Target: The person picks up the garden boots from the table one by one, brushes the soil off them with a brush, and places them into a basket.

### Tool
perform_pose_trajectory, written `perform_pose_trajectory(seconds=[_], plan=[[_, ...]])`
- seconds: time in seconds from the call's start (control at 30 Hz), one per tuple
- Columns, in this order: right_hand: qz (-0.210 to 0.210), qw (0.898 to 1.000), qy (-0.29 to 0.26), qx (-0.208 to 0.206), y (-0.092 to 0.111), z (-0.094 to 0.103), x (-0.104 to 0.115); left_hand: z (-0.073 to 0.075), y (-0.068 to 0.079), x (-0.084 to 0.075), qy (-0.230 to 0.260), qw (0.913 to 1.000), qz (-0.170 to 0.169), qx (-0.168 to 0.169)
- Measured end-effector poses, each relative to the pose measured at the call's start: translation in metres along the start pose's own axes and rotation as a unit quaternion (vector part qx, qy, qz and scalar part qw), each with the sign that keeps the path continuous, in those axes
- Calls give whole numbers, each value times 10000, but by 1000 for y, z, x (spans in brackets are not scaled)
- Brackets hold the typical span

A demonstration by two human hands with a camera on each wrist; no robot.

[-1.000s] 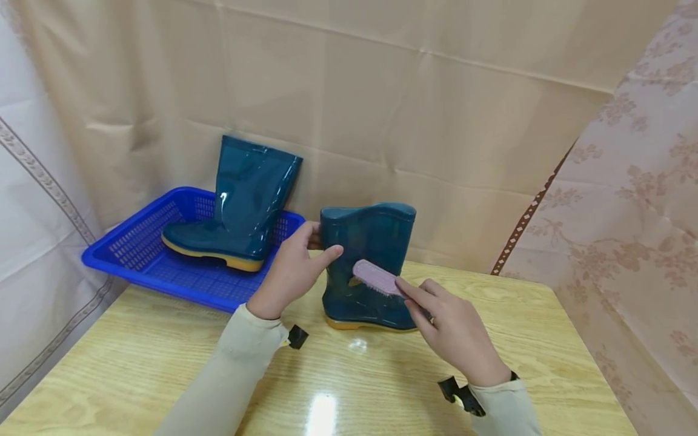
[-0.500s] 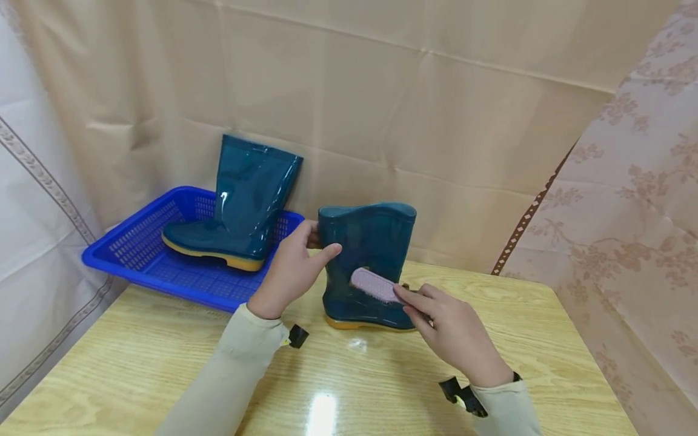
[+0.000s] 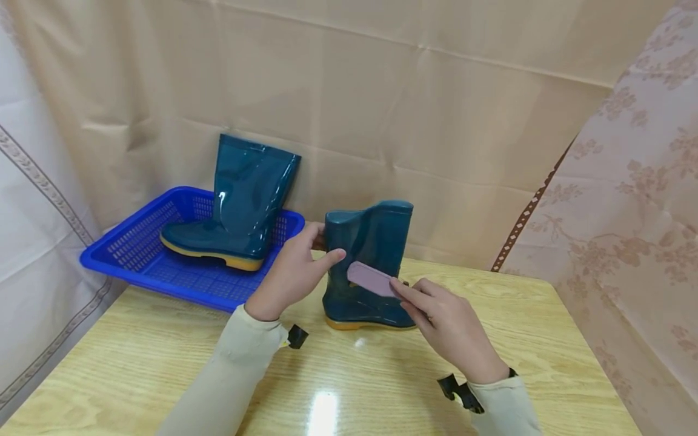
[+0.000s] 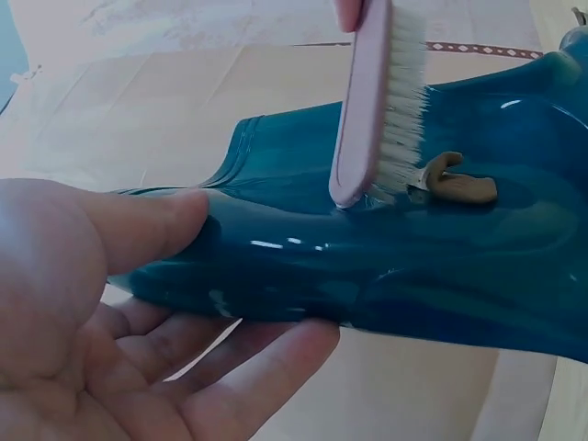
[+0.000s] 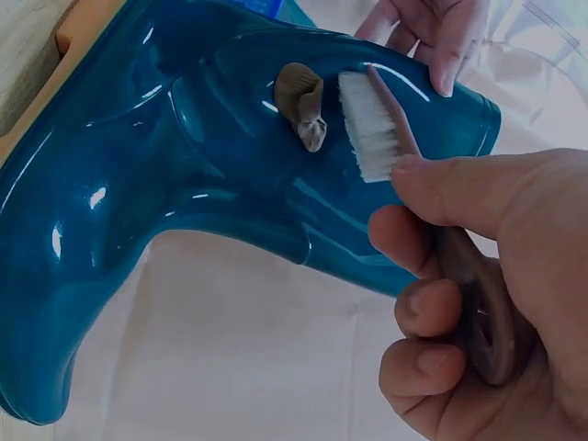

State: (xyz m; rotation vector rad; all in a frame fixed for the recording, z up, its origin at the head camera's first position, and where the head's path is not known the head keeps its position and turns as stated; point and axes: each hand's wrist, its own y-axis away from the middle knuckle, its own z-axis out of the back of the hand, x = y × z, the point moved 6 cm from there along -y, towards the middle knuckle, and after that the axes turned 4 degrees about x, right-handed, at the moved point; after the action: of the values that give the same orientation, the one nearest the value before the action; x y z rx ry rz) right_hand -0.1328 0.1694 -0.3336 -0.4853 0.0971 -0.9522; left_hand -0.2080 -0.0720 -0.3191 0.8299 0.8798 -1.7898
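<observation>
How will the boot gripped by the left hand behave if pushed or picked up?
The boot may tip if pushed high once the left hand lets go: its shaft stands tall over the sole. The shaft probably flexes, since the rim looks wavy. It may feel slippery: it's glossy, with bright highlights.

**Brush (image 3: 371,280) between two hands, close to a marked boot (image 3: 373,239)**

The boot, glossy dark teal with a yellow-orange sole (image 3: 349,325), stands upright in front of the hands. Its shaft lies in the grip of the left hand (image 3: 294,266), below the rim; its other end runs partly behind the right hand (image 3: 449,327). The brush reaches from the right hand toward the left, pale pink back toward the wearer, white bristles (image 5: 367,129) facing the shaft (contact is hard to judge). A curled brown lump (image 5: 299,96) sits on the boot beside the bristles, farther from the left hand than they are.
</observation>
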Motion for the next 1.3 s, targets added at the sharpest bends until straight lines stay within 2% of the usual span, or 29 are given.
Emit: perform_pose_trajectory(seconds=[0.1,0.33,0.53,0.73,0.87,1.07,1.2,1.3], plan=[[4,9999,-1,147,0,-2,0,2,0,0,116,9998,-5,-184],[-181,9993,-76,311,1,-2,-4,9,-3,7,274,9957,176,-864],[-337,9980,-211,489,3,-2,-6,8,-4,14,683,9902,436,-1140],[-294,9978,-247,533,4,0,-5,9,-3,17,643,9869,378,-1433],[-192,9989,-96,418,3,2,-4,10,-4,14,460,9898,373,-1299],[-11,10000,-10,43,1,2,-1,9,-3,8,250,9962,296,-778],[-97,9996,107,244,-1,-3,-1,5,-2,6,239,9977,309,-546],[-232,9982,201,520,-1,-9,-2,4,-1,6,202,9978,321,-551]])
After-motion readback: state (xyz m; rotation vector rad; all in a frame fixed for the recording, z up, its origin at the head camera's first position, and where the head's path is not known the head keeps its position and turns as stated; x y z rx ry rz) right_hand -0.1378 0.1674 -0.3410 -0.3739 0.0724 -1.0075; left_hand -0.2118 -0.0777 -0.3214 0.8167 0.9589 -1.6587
